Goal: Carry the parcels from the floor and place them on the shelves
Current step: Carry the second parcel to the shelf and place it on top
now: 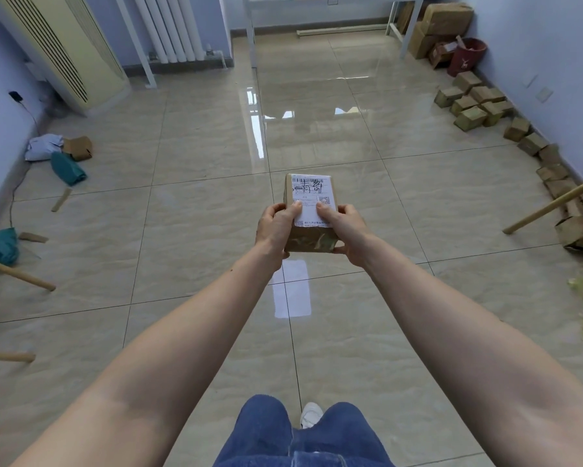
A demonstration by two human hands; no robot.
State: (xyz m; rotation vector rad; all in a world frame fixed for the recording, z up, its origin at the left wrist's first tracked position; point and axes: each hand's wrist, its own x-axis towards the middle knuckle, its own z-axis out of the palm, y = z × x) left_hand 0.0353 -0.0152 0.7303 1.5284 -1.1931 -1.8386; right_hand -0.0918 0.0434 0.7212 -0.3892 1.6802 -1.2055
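A small brown cardboard parcel [308,193] with a white shipping label on top is held out in front of me at mid-frame, above the tiled floor. My left hand [275,229] grips its left side, thumb on the label. My right hand [345,230] grips its right side the same way. A white metal shelf unit [251,32] stands at the far wall, only its legs and lowest edge in view. More brown parcels [473,104] lie in a row on the floor along the right wall.
A tall cream air conditioner [67,52] and a white radiator [172,28] stand at the far left. Teal and white soft parcels [66,166] lie by the left wall. Wooden sticks [552,205] slant in from the right and left. A red bucket [466,57] sits by stacked boxes.
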